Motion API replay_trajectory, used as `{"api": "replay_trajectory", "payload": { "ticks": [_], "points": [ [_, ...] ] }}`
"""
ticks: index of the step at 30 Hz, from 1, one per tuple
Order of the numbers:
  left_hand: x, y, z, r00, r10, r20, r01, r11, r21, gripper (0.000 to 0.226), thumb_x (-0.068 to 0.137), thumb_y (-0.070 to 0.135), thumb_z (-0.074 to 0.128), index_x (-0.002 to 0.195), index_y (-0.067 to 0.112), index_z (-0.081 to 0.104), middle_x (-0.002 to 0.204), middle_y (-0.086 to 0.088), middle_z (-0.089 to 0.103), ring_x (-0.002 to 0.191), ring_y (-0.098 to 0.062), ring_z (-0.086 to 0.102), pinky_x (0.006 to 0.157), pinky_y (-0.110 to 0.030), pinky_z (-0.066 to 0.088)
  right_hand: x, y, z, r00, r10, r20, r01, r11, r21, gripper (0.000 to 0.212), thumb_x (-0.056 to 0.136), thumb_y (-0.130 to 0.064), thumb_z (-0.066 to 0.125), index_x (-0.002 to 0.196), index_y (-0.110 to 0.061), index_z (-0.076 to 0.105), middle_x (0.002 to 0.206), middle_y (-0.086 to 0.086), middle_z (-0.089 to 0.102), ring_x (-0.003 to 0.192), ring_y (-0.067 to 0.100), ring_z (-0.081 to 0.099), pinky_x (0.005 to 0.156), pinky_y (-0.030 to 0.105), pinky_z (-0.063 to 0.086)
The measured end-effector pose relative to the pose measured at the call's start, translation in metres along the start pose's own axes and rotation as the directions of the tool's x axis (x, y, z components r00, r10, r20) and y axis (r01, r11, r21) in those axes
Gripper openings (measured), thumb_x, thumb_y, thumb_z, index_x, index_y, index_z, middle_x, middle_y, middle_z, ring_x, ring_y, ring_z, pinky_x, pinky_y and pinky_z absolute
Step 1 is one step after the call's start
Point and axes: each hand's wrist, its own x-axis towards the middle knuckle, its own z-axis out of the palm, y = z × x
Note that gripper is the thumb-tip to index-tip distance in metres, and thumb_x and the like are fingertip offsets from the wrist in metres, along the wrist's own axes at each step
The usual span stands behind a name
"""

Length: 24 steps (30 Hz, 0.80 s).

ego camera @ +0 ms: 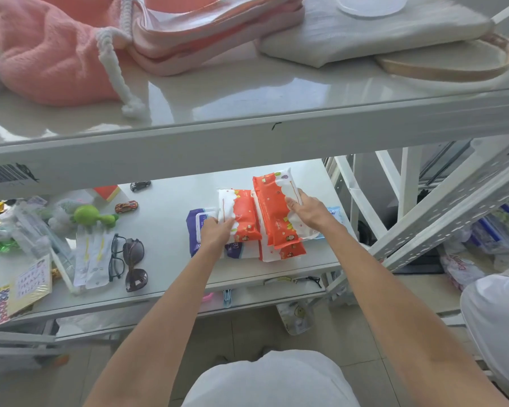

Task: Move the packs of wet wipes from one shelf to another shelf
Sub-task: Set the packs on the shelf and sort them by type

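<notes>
Several wet wipe packs lie together on the right part of the lower white shelf (171,207). My left hand (216,233) grips the near white end of an orange-and-white pack (243,212). My right hand (304,211) holds a second, longer orange-and-white pack (272,201) by its right edge, tilted up off the pile. A purple pack (194,227) lies under my left hand. Another orange pack (285,252) lies flat at the front of the pile. A light blue pack (334,212) peeks out behind my right wrist.
The upper shelf (247,92) holds a pink knitted bag (47,54), a white cloth bag (365,36) and a wooden hoop (453,66). On the lower shelf's left lie sunglasses (134,264), black spectacles (116,257), toy cars (126,206), a green toy (91,215) and packets. A slanted metal strut (453,207) stands right.
</notes>
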Motion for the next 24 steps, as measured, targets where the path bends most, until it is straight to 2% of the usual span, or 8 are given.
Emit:
{"api": "replay_trajectory", "payload": {
  "ticks": [4,7,9,11,15,19,21,24],
  "points": [
    [-0.006,0.011,-0.011,0.996,0.076,-0.036,-0.083,0.960,-0.269,0.027,0.094,0.016,0.069,0.079,0.015,0.046,0.082,-0.006,0.056,0.080,-0.023,0.057,0.066,-0.032,0.046,0.000,-0.005,0.007,0.999,0.040,0.016,-0.041,0.998,0.042,0.079,0.100,-0.067,0.030,0.163,-0.023,0.013,0.156,0.027,0.036,0.141,0.044,0.040,0.117,0.052,0.034],
    [-0.030,0.027,-0.007,0.976,0.213,-0.046,-0.216,0.922,-0.322,0.026,0.099,0.022,0.066,0.083,0.014,0.047,0.081,-0.013,0.062,0.070,-0.019,0.060,0.059,-0.033,0.052,-0.004,-0.004,0.010,0.998,0.048,-0.033,-0.045,0.995,0.090,0.073,0.103,-0.062,0.030,0.162,-0.020,0.020,0.154,0.029,0.036,0.142,0.044,0.037,0.117,0.053,0.032],
    [-0.054,0.036,0.005,0.947,0.320,-0.031,-0.312,0.890,-0.333,0.026,0.101,0.028,0.063,0.088,0.012,0.047,0.084,-0.015,0.065,0.065,-0.014,0.058,0.052,-0.025,0.052,-0.009,-0.006,0.006,0.980,0.036,-0.196,-0.007,0.989,0.147,0.065,0.105,-0.058,0.031,0.156,-0.018,0.037,0.143,0.030,0.047,0.135,0.044,0.042,0.112,0.051,0.034],
    [-0.076,0.043,0.020,0.923,0.385,-0.026,-0.362,0.841,-0.401,0.023,0.103,0.023,0.060,0.092,0.007,0.047,0.084,-0.012,0.066,0.059,-0.004,0.059,0.047,-0.015,0.047,-0.017,-0.013,-0.004,0.939,0.016,-0.344,0.083,0.959,0.272,0.062,0.104,-0.058,0.031,0.134,-0.012,0.062,0.120,0.024,0.065,0.116,0.038,0.056,0.100,0.044,0.042],
    [-0.093,0.043,0.043,0.877,0.480,-0.025,-0.446,0.793,-0.414,0.025,0.102,0.027,0.062,0.092,0.012,0.045,0.089,-0.012,0.074,0.064,-0.008,0.065,0.055,-0.024,0.051,-0.031,-0.032,-0.016,0.979,-0.065,-0.195,0.138,0.912,0.387,0.067,0.097,-0.068,0.043,0.076,-0.008,0.064,0.076,0.006,0.069,0.071,0.022,0.064,0.075,0.033,0.047],
    [-0.091,0.035,0.041,0.882,0.469,-0.048,-0.448,0.801,-0.398,0.025,0.101,0.029,0.062,0.095,0.011,0.046,0.097,-0.013,0.075,0.079,-0.023,0.072,0.063,-0.038,0.059,-0.021,-0.036,-0.004,0.980,-0.044,-0.195,0.112,0.928,0.355,0.069,0.082,-0.085,0.044,0.087,-0.021,0.069,0.103,0.005,0.070,0.093,0.024,0.064,0.088,0.036,0.047],
    [-0.088,0.030,0.035,0.895,0.437,-0.088,-0.433,0.806,-0.404,0.026,0.102,0.030,0.061,0.094,0.011,0.046,0.094,-0.013,0.075,0.073,-0.017,0.070,0.061,-0.034,0.057,-0.017,-0.035,0.002,0.980,-0.058,-0.189,0.117,0.940,0.321,0.056,0.091,-0.076,0.042,0.078,-0.025,0.064,0.104,0.005,0.062,0.095,0.026,0.060,0.086,0.035,0.042],
    [-0.083,0.029,0.025,0.894,0.432,-0.118,-0.435,0.778,-0.454,0.024,0.102,0.026,0.061,0.094,0.011,0.045,0.096,-0.018,0.075,0.073,-0.011,0.069,0.059,-0.025,0.055,-0.012,-0.026,0.011,0.953,-0.056,-0.298,0.120,0.973,0.199,0.033,0.095,-0.049,0.063,0.104,-0.018,0.070,0.114,0.016,0.060,0.111,0.033,0.058,0.091,0.035,0.044]
  ]
}}
